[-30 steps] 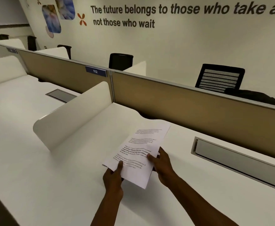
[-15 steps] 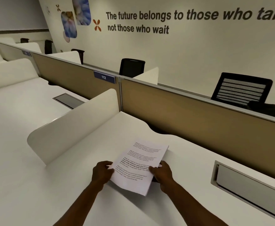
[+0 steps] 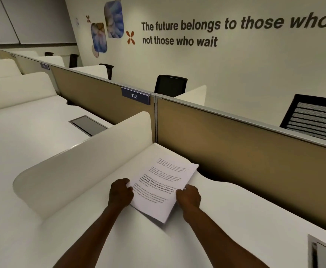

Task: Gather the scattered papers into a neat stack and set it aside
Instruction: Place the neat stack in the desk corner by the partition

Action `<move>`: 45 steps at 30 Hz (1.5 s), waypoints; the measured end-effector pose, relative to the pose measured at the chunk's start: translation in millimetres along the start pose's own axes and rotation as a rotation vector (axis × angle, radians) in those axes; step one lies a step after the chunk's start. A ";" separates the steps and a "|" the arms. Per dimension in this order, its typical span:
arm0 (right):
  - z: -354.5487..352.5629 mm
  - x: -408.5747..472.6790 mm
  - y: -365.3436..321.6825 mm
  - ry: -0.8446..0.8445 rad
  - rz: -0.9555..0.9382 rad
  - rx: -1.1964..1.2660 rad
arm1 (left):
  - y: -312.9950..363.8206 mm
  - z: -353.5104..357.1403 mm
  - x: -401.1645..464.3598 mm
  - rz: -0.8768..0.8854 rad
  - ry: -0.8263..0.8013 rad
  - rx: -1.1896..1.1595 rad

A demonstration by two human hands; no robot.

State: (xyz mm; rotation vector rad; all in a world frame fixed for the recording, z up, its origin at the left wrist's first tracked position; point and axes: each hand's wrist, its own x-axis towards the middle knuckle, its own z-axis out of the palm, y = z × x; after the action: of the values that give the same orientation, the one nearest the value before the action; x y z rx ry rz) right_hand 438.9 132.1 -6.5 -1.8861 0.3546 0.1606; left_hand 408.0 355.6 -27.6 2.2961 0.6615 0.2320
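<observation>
Head view showed the paper stack [image 3: 163, 187] held over the white desk [image 3: 225, 219], near the far-left corner; left hand [image 3: 120, 192] and right hand [image 3: 189, 196] clamped its side edges. Setting-aside step, apparently; lowering it flat would come next.

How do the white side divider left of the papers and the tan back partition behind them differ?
The white side divider is glossy, low and round-cornered; the tan back partition is matte, taller, square-edged with a grey top rail. The tan one carries a blue 112 tag; the white one is bare. Both stand upright on the desk.
</observation>
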 end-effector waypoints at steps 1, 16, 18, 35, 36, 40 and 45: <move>5.8 8.2 -2.4 -0.007 -0.001 -0.026 | 0.6 -1.0 11.1 -0.003 0.000 -0.005; 59.8 46.6 -4.2 0.144 -0.219 -0.019 | -11.4 6.1 93.9 0.136 0.053 0.053; 64.9 44.5 5.1 0.169 -0.304 0.001 | -26.2 17.4 90.4 0.169 0.094 0.109; 68.0 40.0 18.8 0.048 -0.490 -0.130 | -30.7 27.7 80.0 0.101 0.305 0.192; 68.2 39.6 18.9 0.055 -0.511 -0.146 | -30.2 27.6 79.7 0.099 0.303 0.202; 69.9 38.6 19.5 0.077 -0.582 -0.221 | -29.7 28.2 79.8 0.094 0.294 0.277; 74.4 39.0 21.3 0.096 -0.603 -0.292 | -30.2 29.0 81.1 0.083 0.295 0.326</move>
State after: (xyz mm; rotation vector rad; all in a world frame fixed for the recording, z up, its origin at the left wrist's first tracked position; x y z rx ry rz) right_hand 473.6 189.1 -61.8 -2.2086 -0.1943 -0.3001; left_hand 475.3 398.9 -71.5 2.6325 0.8005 0.5455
